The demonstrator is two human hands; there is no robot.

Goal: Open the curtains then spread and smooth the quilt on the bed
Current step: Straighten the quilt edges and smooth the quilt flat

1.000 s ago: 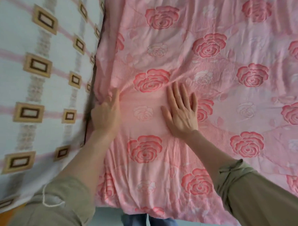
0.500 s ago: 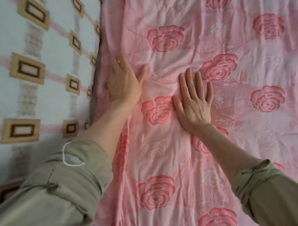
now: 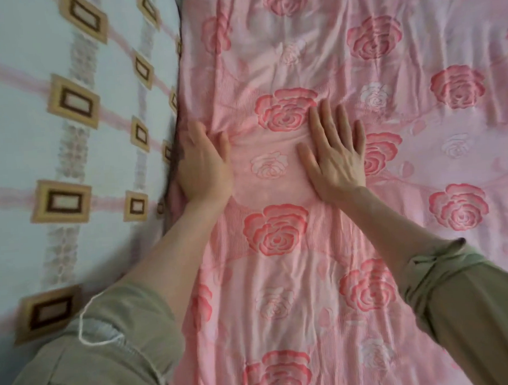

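Observation:
A pink quilt point(image 3: 351, 246) printed with red and white roses covers the bed and fills most of the view. My left hand point(image 3: 203, 165) lies flat along the quilt's left edge, its outer fingers partly hidden in the gap beside the white patterned surface. My right hand point(image 3: 337, 156) presses palm-down on the quilt a little to the right, fingers spread, just below a red rose. Both hands hold nothing. Small creases run through the fabric around and beyond the hands. No curtains are in view.
A white surface point(image 3: 26, 144) with pink stripes and brown-framed rectangles rises along the quilt's left side. Olive rolled-up sleeves point(image 3: 455, 300) cover both forearms near the bottom corners.
Both hands have slid along the quilt's left strip, first away from me, then slightly back. The left hand now sits tight against the quilt's edge. The view has moved further over the bed.

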